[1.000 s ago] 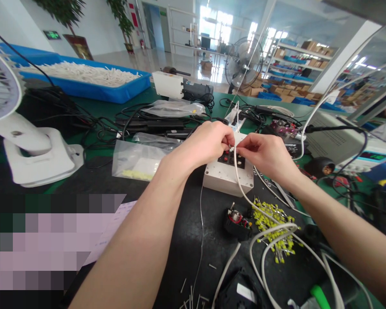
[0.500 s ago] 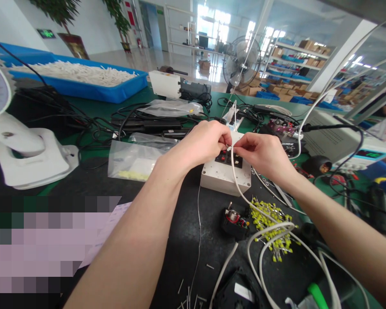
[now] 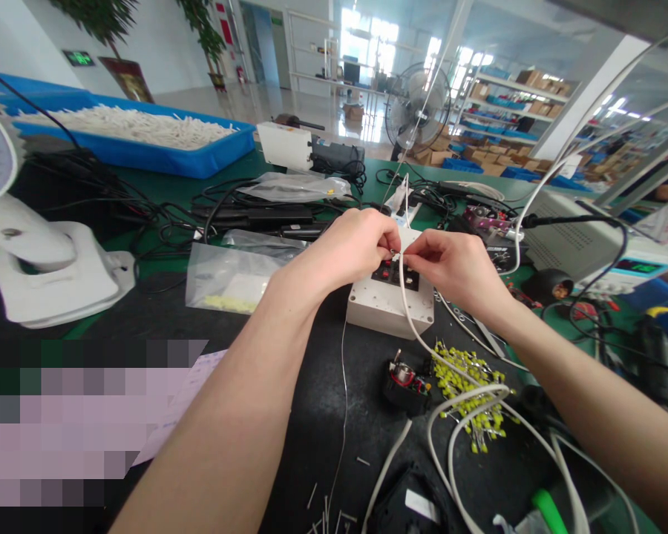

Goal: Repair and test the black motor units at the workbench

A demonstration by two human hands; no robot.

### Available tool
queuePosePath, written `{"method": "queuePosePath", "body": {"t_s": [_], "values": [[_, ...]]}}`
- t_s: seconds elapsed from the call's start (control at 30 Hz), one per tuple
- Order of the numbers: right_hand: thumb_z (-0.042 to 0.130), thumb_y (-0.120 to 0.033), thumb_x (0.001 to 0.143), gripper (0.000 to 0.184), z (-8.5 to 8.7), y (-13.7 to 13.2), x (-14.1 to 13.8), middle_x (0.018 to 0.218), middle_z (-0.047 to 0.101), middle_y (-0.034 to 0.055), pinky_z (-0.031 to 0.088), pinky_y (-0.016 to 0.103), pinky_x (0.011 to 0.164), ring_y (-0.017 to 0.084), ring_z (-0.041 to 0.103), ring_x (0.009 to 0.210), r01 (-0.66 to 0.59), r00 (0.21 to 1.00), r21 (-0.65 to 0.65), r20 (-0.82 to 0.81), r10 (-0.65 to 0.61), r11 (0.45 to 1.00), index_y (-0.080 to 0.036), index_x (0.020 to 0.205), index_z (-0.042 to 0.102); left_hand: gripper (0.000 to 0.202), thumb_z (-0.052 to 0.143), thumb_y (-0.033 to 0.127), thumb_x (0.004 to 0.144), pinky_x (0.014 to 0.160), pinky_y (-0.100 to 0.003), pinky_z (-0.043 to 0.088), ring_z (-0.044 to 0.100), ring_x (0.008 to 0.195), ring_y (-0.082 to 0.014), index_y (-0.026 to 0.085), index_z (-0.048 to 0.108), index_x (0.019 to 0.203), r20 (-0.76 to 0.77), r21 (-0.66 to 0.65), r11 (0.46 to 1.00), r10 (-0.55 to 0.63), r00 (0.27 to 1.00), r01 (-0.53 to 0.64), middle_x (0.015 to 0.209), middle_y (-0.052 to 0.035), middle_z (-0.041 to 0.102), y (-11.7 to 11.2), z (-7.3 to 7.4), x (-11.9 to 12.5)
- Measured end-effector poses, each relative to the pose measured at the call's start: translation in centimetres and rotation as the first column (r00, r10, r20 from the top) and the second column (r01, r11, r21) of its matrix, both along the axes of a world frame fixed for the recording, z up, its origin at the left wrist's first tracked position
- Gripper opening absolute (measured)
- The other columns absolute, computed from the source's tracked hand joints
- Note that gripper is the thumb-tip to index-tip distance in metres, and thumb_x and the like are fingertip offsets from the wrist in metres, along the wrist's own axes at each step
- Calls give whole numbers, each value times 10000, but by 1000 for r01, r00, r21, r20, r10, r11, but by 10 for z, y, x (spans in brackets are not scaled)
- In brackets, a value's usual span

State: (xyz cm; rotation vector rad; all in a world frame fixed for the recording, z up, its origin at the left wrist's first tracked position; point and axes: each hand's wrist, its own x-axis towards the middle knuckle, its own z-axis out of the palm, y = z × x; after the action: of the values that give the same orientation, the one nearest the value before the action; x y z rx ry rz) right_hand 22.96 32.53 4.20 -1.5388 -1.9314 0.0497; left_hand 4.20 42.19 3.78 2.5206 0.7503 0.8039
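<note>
A beige box [image 3: 390, 311] with a black panel of small switches stands on the dark mat. Above its panel, both hands meet at the upper end of a white cable [image 3: 405, 297]. My left hand [image 3: 364, 236] is closed in a pinch beside that end; whatever tiny part it holds is hidden by the fingers. From the other side, my right hand [image 3: 450, 259] pinches the cable end between thumb and fingers. The cable hangs over the box front and loops towards the lower right.
Yellow-tipped leaded parts [image 3: 470, 393] lie in a pile, right of a black round unit with exposed components [image 3: 406, 382]. Loose screws [image 3: 328, 519] are at the front edge. A clear bag [image 3: 223, 278], a white fan [image 3: 50, 267] and a power supply [image 3: 601, 237] stand around.
</note>
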Motion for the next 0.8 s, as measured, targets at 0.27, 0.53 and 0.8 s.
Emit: {"method": "queuePosePath", "body": {"t_s": [0.27, 0.53, 0.8], "values": [[756, -98, 888, 101, -1, -1, 0, 807, 739, -32, 397, 266, 647, 137, 639, 677, 6, 1000, 1, 10, -6, 1000, -189, 848, 774, 190, 678, 89, 791, 686, -294, 487, 738, 768, -196, 210, 801, 870, -11, -6, 1000, 8, 1000, -8, 802, -26, 789, -1, 1, 0], [765, -80, 884, 118, 0, -2, -2, 804, 738, -46, 400, 262, 639, 129, 641, 679, 21, 1000, 5, 18, -21, 1000, -192, 848, 774, 212, 666, 74, 788, 679, -291, 486, 733, 748, -187, 219, 799, 868, 0, 5, 1000, -1, 1000, 1, 790, -16, 787, 1, -1, 0], [770, -71, 880, 124, 1, -2, -3, 802, 736, -53, 407, 259, 636, 121, 639, 681, 19, 999, 7, 27, -20, 1000, -188, 841, 768, 229, 656, 59, 786, 682, -292, 484, 733, 756, -188, 219, 800, 865, -3, 18, 1000, -2, 1000, 2, 786, -15, 785, 1, 0, 0]]}}
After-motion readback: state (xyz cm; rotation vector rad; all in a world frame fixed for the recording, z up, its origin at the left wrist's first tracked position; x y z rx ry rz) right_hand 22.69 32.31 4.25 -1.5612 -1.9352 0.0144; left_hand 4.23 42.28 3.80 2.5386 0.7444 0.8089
